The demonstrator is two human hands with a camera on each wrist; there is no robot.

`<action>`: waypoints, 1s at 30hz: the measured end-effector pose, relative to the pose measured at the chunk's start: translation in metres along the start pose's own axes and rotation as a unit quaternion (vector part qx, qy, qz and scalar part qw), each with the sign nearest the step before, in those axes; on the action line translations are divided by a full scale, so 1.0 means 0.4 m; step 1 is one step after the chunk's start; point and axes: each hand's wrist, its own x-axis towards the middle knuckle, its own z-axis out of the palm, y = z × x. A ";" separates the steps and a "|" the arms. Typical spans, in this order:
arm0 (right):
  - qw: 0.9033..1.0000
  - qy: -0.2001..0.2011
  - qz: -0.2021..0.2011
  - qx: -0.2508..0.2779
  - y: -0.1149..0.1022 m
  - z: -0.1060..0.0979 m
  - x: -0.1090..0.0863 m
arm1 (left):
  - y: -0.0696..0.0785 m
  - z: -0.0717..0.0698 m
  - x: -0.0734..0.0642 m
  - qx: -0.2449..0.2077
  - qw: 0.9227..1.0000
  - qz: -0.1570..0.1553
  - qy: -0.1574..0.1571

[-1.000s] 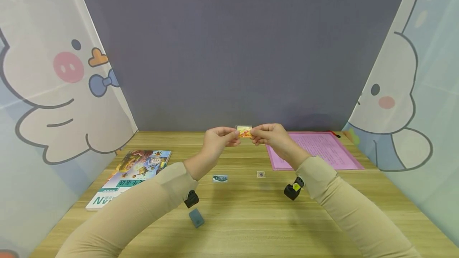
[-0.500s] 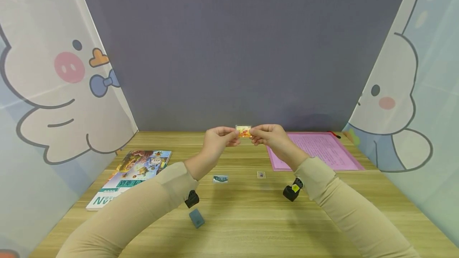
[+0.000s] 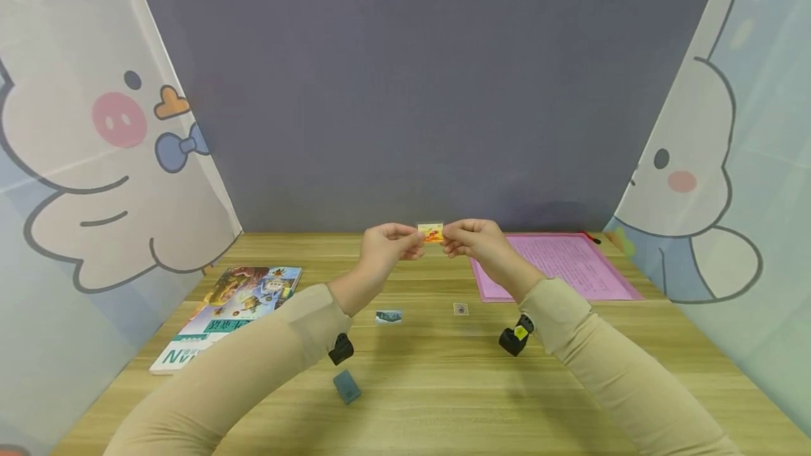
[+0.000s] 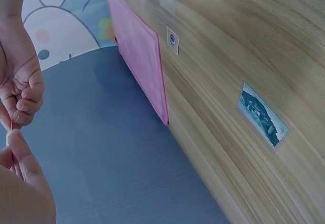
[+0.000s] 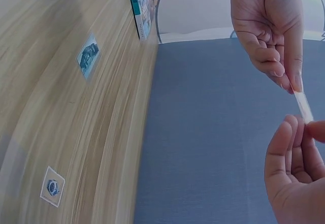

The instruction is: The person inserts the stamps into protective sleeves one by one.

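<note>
A yellow and orange postage stamp (image 3: 431,233) in a clear sleeve is held up at the far side of the table. My left hand (image 3: 383,252) pinches its left edge between thumb and fingers. On the opposite edge, my right hand (image 3: 480,245) has the same kind of pinch. The right wrist view shows the sleeved stamp (image 5: 303,106) nearly edge-on between both hands. Below the hands, a blue-green stamp (image 4: 261,113) in a sleeve and a small square stamp (image 5: 52,187) with a pale border lie flat on the wood.
A picture-covered book (image 3: 234,308) lies at the left. At the back right is a pink document folder (image 3: 564,262). A small blue-grey rectangular item (image 3: 346,386) lies near the left forearm. A dark panel (image 3: 431,90) rises behind the table (image 3: 443,407), with cartoon-printed curtains on both sides.
Both hands keep their pinch on the stamp and stay almost in place. The stamp tilts very slightly; the whole head view shifts a little.
</note>
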 end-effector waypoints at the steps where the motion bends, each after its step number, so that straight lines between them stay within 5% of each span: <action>1: 1.000 0.001 0.002 -0.003 0.000 0.001 0.000 | -0.002 0.000 0.001 -0.002 1.000 -0.001 -0.001; 30: 0.996 0.014 0.083 -0.009 0.074 0.006 0.025 | -0.047 -0.009 0.018 0.044 0.995 -0.087 -0.009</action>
